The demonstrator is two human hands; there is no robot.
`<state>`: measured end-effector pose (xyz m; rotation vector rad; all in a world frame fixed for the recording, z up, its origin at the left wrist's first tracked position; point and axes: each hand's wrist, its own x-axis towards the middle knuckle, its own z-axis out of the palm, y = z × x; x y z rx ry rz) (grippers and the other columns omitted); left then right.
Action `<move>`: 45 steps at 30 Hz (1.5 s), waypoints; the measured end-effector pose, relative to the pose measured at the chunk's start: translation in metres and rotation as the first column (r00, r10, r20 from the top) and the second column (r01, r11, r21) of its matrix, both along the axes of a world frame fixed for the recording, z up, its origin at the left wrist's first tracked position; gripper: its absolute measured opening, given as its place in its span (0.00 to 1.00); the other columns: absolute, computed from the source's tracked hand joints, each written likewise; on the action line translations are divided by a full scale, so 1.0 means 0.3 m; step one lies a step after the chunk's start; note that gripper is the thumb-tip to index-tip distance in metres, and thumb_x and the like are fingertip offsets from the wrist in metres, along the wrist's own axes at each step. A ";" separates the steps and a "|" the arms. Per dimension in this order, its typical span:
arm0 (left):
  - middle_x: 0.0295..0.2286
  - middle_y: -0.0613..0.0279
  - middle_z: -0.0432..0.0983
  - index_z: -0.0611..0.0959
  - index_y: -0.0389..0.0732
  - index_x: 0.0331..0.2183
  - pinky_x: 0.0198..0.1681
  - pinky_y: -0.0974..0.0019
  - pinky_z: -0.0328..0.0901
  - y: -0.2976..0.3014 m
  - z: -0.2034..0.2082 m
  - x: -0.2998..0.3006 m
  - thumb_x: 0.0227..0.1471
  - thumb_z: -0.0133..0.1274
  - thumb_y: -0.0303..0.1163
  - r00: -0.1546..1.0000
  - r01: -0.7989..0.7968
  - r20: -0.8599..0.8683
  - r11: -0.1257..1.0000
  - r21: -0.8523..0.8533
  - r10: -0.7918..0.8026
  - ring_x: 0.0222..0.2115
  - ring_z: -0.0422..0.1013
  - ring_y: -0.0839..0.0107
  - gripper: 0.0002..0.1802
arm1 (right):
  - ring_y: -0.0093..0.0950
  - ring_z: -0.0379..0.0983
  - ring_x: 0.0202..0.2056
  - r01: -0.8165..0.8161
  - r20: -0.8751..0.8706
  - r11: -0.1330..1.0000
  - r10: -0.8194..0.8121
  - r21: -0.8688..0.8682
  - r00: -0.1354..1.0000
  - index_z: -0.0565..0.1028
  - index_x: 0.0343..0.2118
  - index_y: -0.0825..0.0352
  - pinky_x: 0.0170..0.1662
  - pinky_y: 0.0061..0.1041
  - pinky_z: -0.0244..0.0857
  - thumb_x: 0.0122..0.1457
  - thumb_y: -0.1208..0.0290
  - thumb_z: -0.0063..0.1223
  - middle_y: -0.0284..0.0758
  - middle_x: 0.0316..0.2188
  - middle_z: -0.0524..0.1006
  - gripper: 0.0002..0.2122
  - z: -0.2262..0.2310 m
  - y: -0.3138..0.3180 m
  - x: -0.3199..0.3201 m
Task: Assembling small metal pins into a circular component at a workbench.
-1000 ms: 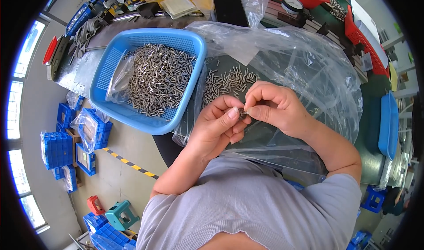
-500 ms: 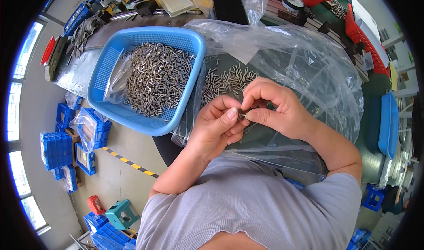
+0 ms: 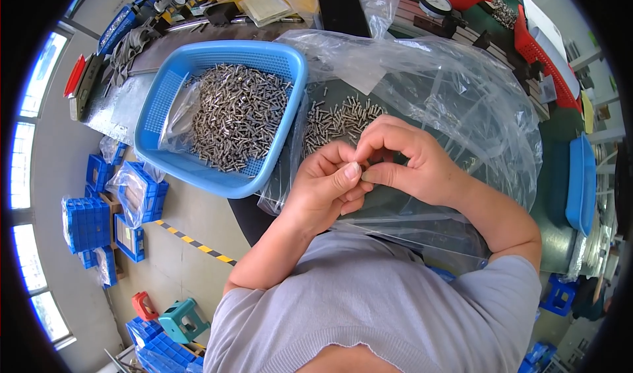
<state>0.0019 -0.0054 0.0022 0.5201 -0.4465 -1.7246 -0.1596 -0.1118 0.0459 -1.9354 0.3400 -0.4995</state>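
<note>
While both hands meet over the clear plastic bag (image 3: pixel 461 109), the left hand (image 3: pixel 323 188) and right hand (image 3: pixel 409 162) pinch something tiny, hidden between their fingertips. If the pinch slips, it could drop among the loose screws (image 3: pixel 339 119), beside the blue basket (image 3: pixel 290 63) of screws.

A small metal screw (image 3: pixel 361 170), grey and mostly hidden, is pinched between the fingertips of the left hand (image 3: pixel 326 188) and the right hand (image 3: pixel 405 158). It is held just in front of the loose heap of screws (image 3: pixel 339 120), above the clear plastic bag (image 3: pixel 455 102).
</note>
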 end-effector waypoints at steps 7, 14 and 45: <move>0.25 0.65 0.70 0.74 0.41 0.36 0.20 0.76 0.54 0.006 0.012 -0.012 0.55 0.54 0.38 0.999 -0.043 0.012 0.999 0.017 0.043 0.20 0.59 0.80 0.12 | 0.27 0.69 0.34 0.087 0.111 0.985 -0.071 -0.149 0.991 0.72 0.31 0.66 0.37 0.24 0.63 0.49 0.79 0.59 0.32 0.32 0.71 0.08 -0.011 0.009 0.009; 0.28 0.63 0.70 0.74 0.41 0.39 0.23 0.76 0.56 0.007 0.000 -0.015 0.58 0.49 0.40 0.984 -0.177 -0.005 0.984 -0.007 0.177 0.23 0.59 0.79 0.13 | 0.30 0.70 0.35 0.140 0.149 0.955 -0.104 -0.262 0.983 0.75 0.36 0.66 0.36 0.25 0.64 0.48 0.81 0.57 0.34 0.32 0.71 0.11 -0.036 -0.029 0.010; 0.31 0.60 0.66 0.74 0.42 0.43 0.20 0.81 0.53 0.009 -0.028 -0.005 0.58 0.48 0.40 0.984 -0.160 -0.088 0.984 -0.084 0.152 0.23 0.54 0.81 0.15 | 0.34 0.68 0.32 0.076 -0.063 0.774 -0.149 -0.629 0.987 0.73 0.25 0.63 0.34 0.31 0.65 0.41 0.72 0.62 0.32 0.25 0.70 0.09 -0.068 -0.078 -0.005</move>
